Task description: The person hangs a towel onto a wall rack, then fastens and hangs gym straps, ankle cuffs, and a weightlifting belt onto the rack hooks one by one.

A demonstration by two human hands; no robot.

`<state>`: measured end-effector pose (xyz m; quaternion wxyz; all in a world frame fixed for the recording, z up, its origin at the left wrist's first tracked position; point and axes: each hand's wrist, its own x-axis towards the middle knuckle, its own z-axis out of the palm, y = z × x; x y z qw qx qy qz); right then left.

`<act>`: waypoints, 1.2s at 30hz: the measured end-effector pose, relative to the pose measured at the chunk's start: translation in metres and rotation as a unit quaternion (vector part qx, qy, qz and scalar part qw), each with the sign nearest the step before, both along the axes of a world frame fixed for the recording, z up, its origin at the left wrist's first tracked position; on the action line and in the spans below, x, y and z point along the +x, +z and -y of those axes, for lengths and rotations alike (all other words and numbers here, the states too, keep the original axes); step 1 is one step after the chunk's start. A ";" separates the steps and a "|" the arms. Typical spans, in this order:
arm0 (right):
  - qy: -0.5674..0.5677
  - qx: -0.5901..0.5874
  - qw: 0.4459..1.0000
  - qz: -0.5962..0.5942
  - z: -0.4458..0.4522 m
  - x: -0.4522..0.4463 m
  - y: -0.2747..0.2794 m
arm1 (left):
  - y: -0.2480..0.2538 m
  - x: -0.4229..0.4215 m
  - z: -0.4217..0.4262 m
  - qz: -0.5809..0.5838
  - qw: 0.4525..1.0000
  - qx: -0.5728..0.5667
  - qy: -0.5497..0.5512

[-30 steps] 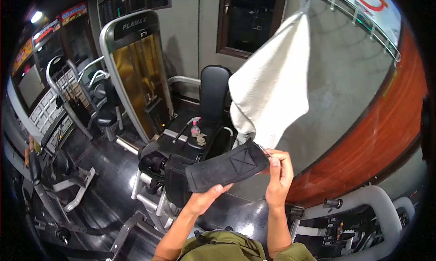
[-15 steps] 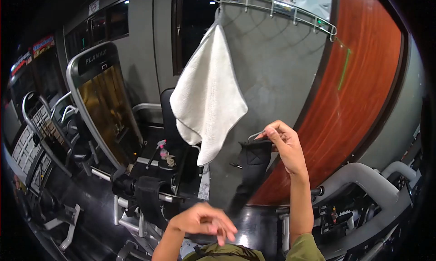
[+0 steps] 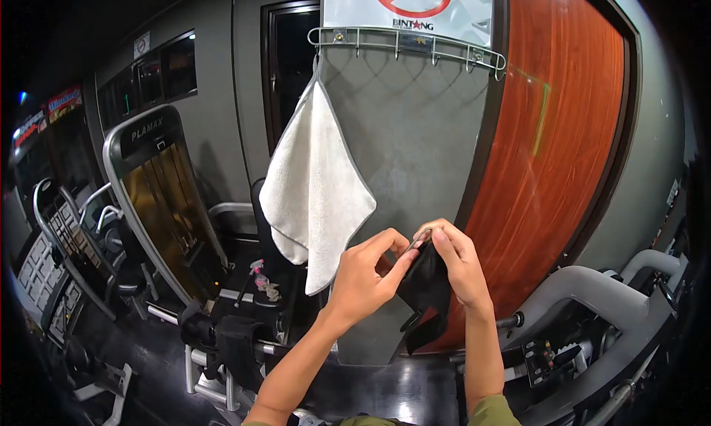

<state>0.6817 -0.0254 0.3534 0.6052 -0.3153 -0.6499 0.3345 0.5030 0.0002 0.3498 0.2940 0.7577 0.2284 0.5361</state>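
Black strap (image 3: 427, 281) hangs between the two hands, below their fingertips, in front of the grey wall (image 3: 415, 137). Fault conditions are judged below, left to right.

Weight machine (image 3: 167, 204): stands upright at far left, well apart from the strap. No snag hazard is evident at this position.

Spray bottle (image 3: 259, 274): stands on the black seat (image 3: 266, 298). A wide swing of the strap toward that side could tip it.

White towel (image 3: 318, 196): hangs by its corner from the hook rack (image 3: 415, 44). Its lower edge appears near the left hand in the view; true clearance cannot be told. Sideways travel of the left hand could catch the cloth and pull it off its hook.

Left hand (image 3: 366, 274): thumb and forefinger are pinched nearly closed at the metal loop (image 3: 421, 241). The contact area is small; a sideways tug could let the thin metal slip.

Right hand (image 3: 459, 263): thumb and forefinger are closed at the loop and the strap's top edge, with the other fingers curled. If both pinches loosen together, the strap's hanging weight could drop it to the floor (image 3: 392, 385).

Grey machine frame (image 3: 581, 296): stands at right. A swinging strap end could catch its projecting parts.
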 end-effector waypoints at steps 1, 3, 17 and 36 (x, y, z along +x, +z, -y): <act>0.001 0.005 1.000 -0.001 0.003 -0.001 0.000 | 0.003 0.001 -0.001 0.014 0.998 0.050 0.025; -0.039 0.076 0.996 0.006 0.008 -0.005 -0.001 | 0.008 0.003 -0.006 0.029 0.995 0.083 0.035; -0.061 0.162 0.985 0.024 -0.042 -0.007 0.064 | 0.069 0.008 -0.030 0.104 0.994 0.005 0.015; -0.162 0.245 0.948 0.122 -0.131 -0.027 0.162 | 0.150 -0.005 -0.140 0.142 0.985 0.079 0.065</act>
